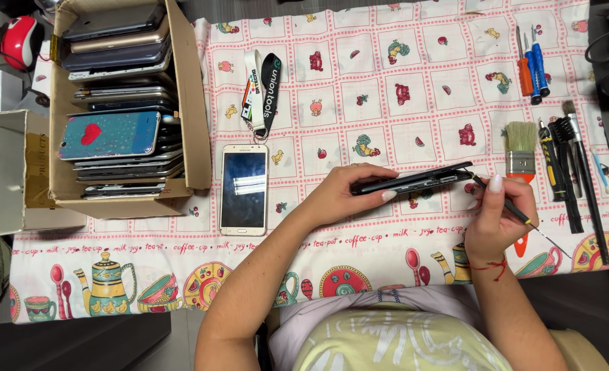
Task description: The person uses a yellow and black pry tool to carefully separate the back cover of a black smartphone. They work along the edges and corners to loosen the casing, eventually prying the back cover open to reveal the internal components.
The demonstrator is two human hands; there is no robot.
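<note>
The left hand grasps a dark phone on its edge above the bench, long axis running left to right, while the right hand pinches a thin tool whose tip touches the phone's right end.

At the centre right of the frame, the left hand holds a phone on edge above the tablecloth; the right hand meets its right end with a thin tool. Another phone lies flat to the left, below a lanyard. At upper left, a box holds stacked phones. Brushes and screwdrivers lie along the right edge.
</note>
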